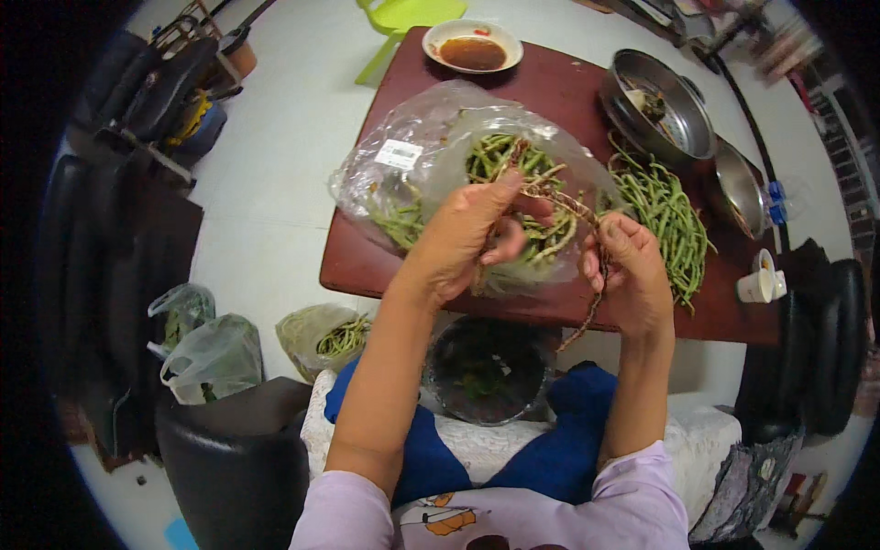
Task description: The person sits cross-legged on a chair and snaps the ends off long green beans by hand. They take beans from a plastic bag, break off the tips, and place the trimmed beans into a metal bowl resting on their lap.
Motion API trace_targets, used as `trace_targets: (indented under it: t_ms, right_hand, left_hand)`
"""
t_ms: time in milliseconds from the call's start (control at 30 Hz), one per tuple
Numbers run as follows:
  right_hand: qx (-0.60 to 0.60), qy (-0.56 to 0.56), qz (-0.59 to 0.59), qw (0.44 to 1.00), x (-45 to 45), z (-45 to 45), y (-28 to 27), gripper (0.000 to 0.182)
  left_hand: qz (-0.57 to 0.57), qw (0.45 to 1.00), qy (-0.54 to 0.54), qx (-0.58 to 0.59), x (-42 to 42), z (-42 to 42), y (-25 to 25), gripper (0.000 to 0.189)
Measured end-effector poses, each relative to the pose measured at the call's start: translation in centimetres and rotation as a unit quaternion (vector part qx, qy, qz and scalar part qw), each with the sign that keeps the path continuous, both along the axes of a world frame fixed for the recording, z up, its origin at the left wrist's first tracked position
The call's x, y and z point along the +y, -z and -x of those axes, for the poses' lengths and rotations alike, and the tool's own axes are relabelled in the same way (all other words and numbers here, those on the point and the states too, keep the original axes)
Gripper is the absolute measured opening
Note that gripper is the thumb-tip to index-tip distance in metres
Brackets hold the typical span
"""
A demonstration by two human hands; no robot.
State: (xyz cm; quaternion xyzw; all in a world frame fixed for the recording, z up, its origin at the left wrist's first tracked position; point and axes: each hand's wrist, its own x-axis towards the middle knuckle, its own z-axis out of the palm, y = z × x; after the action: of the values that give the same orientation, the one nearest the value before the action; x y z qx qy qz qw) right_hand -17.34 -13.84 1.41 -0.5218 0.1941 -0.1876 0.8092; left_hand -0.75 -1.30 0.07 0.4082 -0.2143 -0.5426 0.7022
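Between my two hands stretches a brown, withered long bean pod [565, 201]. My left hand [474, 230] pinches it near one end between thumb and fingers. The fingers of my right hand [627, 265] grip its other part, and a thin dark tail hangs below them. Under my hands lies a clear plastic bag [433, 120] bearing a printed label, its mouth spread open. Green long beans [505, 155] show inside it, some of them dried and pale. A pile of green long beans [670, 227] rests on the dark red table [364, 265], right beside my right hand.
A bowl of brown sauce [473, 51] stands at the table's far edge. Steel pans [660, 103] and paper cups [756, 285] are at the right. A black-lined bin [488, 371] sits between my knees. Bags of greens [220, 357] and beans [323, 337] are at the left.
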Motion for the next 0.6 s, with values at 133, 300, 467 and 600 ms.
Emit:
trace_targets:
  t_ms: [133, 300, 467, 600]
  right_hand:
    - [-0.050, 0.062, -0.045, 0.996, -0.1, 1.8, -1.8, 0.031]
    - [-0.111, 0.072, -0.102, 0.986, -1.5, 6.4, -1.9, 0.029]
    - [-0.113, 0.126, -0.098, 0.981, -1.3, 10.4, -2.6, 0.027]
    - [-0.109, 0.210, -0.057, 0.970, -1.3, 15.0, -2.8, 0.026]
  left_hand:
    - [-0.002, 1.000, 0.006, -0.020, 0.4, -0.7, 0.4, 0.045]
    - [0.007, 0.999, 0.002, -0.044, 0.3, -0.6, 0.0, 0.042]
    - [0.006, 0.996, -0.015, -0.091, 0.0, -0.2, 0.1, 0.039]
    - [0.038, 0.993, -0.021, -0.106, -0.6, 0.5, 0.9, 0.037]
